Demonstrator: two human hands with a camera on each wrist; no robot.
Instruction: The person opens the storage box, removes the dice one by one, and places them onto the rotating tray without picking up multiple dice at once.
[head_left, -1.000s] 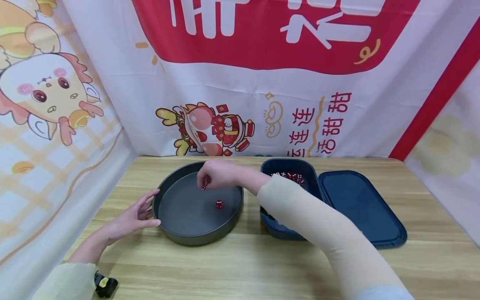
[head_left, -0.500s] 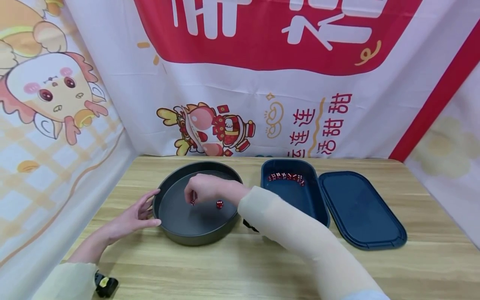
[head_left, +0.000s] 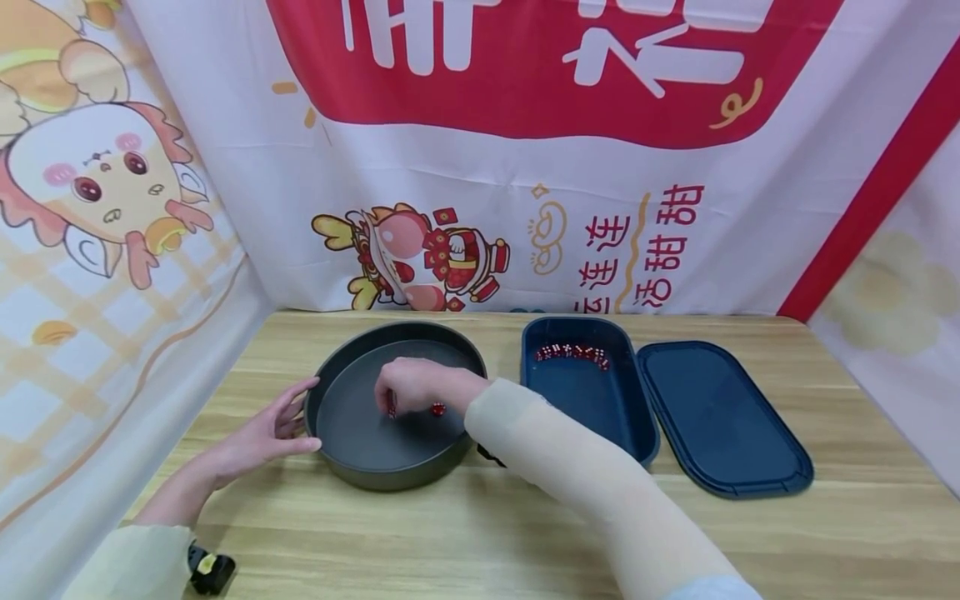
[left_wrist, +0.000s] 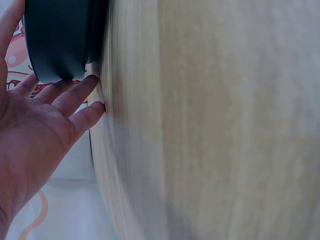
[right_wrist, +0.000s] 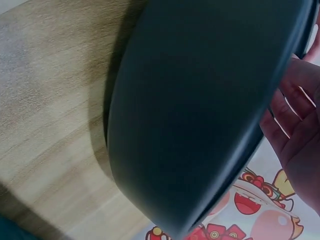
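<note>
Fingers of the right hand (head_left: 412, 385) curl downward inside the round dark-grey cake pan (head_left: 352, 437), pinching a small red die (head_left: 392, 409) low over the pan's floor; whether the die touches that floor I cannot tell. Just right of it, a second red die (head_left: 438, 409) with white pips lies on the floor of the pan. At the pan's left side, the left hand (head_left: 262, 437) has its thumb and fingers spread and relaxed, resting against the outer wall and rim. To the right, apart from the pan, stands a navy rectangular container (head_left: 588, 396) with a curved row of red dice (head_left: 572, 353) near its far end. A navy lid (head_left: 723, 417) lies flat just beside the container on the wood-grain table (head_left: 360, 542). Behind the table hangs a white cloth (head_left: 465, 167) printed with red lettering and a cartoon dragon figure.
</note>
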